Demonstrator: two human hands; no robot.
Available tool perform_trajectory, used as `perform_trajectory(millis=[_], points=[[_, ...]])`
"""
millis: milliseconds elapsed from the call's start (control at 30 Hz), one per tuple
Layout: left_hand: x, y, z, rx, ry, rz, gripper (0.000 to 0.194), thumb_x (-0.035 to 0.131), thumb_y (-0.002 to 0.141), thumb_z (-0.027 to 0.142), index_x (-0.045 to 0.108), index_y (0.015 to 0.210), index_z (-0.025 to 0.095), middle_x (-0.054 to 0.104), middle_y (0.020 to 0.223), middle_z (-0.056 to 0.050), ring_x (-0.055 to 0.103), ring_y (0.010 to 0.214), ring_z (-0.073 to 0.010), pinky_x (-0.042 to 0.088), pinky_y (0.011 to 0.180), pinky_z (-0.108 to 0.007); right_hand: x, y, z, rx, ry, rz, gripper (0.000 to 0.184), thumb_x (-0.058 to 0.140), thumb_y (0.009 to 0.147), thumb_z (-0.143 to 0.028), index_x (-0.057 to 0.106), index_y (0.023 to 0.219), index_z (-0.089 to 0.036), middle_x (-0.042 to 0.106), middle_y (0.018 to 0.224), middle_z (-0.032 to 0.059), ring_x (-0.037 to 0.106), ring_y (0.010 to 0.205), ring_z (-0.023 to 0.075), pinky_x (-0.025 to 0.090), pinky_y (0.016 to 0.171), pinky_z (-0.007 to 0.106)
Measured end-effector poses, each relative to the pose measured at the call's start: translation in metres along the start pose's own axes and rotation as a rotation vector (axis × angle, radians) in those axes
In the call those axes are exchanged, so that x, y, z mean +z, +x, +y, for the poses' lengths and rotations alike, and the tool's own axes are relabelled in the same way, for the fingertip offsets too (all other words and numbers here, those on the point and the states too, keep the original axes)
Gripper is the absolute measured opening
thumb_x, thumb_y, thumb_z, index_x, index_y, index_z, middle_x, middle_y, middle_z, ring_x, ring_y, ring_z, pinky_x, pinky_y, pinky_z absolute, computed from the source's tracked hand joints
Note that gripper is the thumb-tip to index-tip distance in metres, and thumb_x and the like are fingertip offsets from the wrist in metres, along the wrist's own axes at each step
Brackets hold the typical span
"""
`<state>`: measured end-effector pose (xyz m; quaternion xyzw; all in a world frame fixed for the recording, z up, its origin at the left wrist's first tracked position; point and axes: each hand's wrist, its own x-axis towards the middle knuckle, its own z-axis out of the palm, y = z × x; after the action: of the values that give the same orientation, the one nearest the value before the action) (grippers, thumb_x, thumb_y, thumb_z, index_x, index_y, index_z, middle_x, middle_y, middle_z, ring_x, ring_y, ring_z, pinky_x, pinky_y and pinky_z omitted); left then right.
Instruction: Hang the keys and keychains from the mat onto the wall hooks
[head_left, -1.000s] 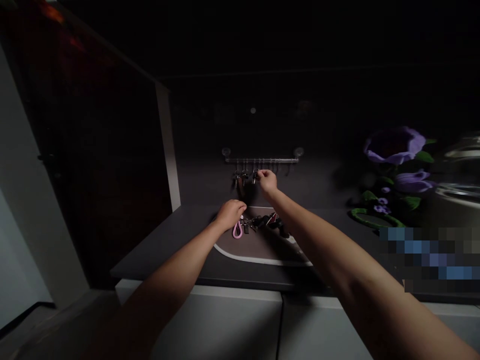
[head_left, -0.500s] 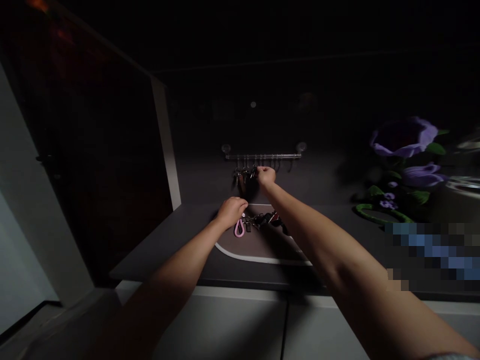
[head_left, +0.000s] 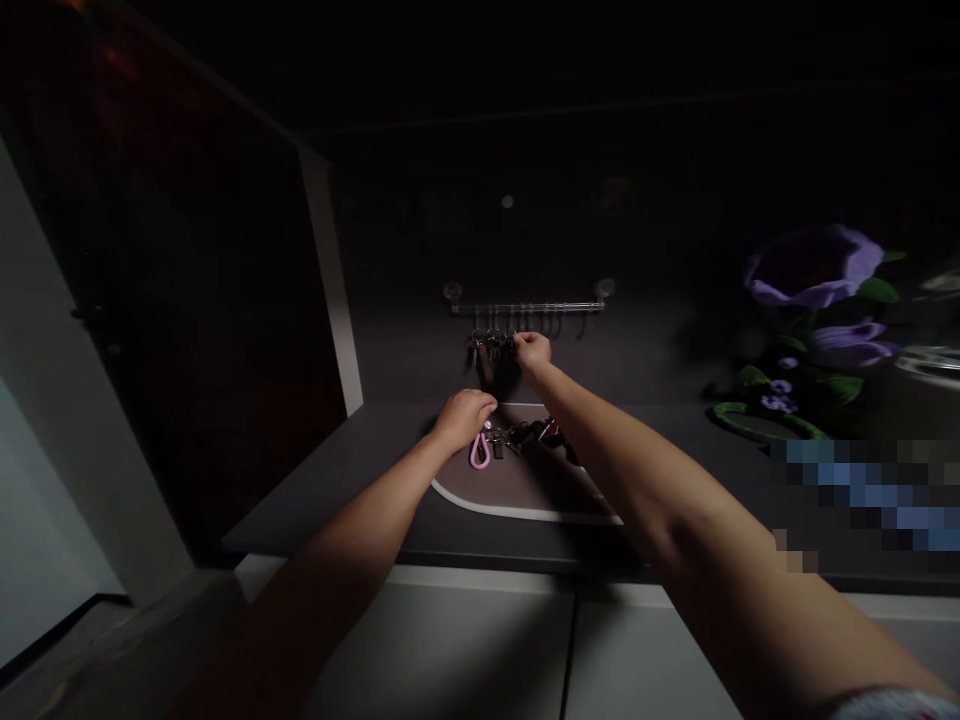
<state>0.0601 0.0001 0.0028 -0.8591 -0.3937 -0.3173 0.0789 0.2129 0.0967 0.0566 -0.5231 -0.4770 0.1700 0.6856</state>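
1. The clear rail [head_left: 525, 307] runs along the dark wall, with small hooks below it.
2. Beneath the rail's left half hang the keys [head_left: 485, 362], with a brown piece among them.
3. The right hand [head_left: 533, 351] is just below the rail's middle, fingers pinched on a small dark key bunch [head_left: 514, 343] beside the other hanging ones.
4. The left hand [head_left: 463, 418] is lower, below the rail's left end, palm down. Its fingers are bent and close together; whether they grip anything, I cannot tell.
5. Below the rail, a brown mat [head_left: 517, 492] with a white edge lies on the counter [head_left: 315, 490]. It bears a pile of keys and fobs [head_left: 529, 433], partly behind the right forearm, and a pink loop [head_left: 480, 466] near the left hand.
6. Well to the right of the rail stand purple flowers [head_left: 855, 343] with green leaves.
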Motion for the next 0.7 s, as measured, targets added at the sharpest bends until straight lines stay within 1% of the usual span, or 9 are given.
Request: perform_trajectory(millis=[100,200,400,567,700], points=[[0.0,0.0,0.0,0.006,-0.009,-0.006,0.023,0.046,0.084,0.023,0.068,0.088,0.018,0.068,0.088,-0.007,0.059,0.084,-0.0172,0.042,0.075,-0.026,-0.003,-0.001,-0.003,0.015,0.022,-0.042,0.019,0.054,0.07,-0.029,0.061,0.076,-0.012,0.058,0.058,-0.0001,0.053,0.055,0.0093,0.045,0.062,0.023],[-0.001,0.0,0.0,0.013,-0.031,-0.002,0.022,0.047,0.083,0.022,0.068,0.089,0.019,0.068,0.089,-0.006,0.059,0.085,-0.0169,0.042,0.076,-0.026,-0.008,-0.005,-0.009,0.069,0.064,-0.118,0.017,0.056,0.07,-0.028,0.06,0.075,-0.012,0.055,0.055,-0.0021,0.05,0.051,0.0075,0.044,0.059,0.022],[-0.002,0.0,0.0,0.013,-0.049,-0.003,0.022,0.047,0.083,0.022,0.068,0.09,0.018,0.068,0.091,-0.006,0.059,0.086,-0.0172,0.043,0.078,-0.027,-0.023,-0.019,-0.023,0.141,0.086,-0.203,0.002,0.058,0.068,-0.013,0.056,0.069,-0.013,0.051,0.052,-0.0031,0.046,0.045,0.0063,0.041,0.05,0.021],[-0.002,0.001,0.0,0.021,-0.068,-0.019,0.022,0.048,0.083,0.022,0.068,0.092,0.018,0.068,0.095,-0.006,0.059,0.09,-0.0165,0.043,0.082,-0.027,-0.038,-0.031,-0.037,0.171,0.065,-0.277,0.008,0.059,0.067,-0.007,0.055,0.065,-0.013,0.05,0.05,-0.0027,0.045,0.045,0.0063,0.041,0.048,0.021],[-0.003,0.0,0.002,0.014,-0.099,-0.031,0.021,0.05,0.082,0.022,0.068,0.091,0.017,0.068,0.095,-0.006,0.06,0.09,-0.017,0.043,0.082,-0.027,-0.05,-0.043,-0.048,0.187,0.091,-0.371,0.007,0.058,0.072,-0.008,0.056,0.068,-0.013,0.055,0.057,-0.0002,0.046,0.046,0.0058,0.041,0.049,0.021]])
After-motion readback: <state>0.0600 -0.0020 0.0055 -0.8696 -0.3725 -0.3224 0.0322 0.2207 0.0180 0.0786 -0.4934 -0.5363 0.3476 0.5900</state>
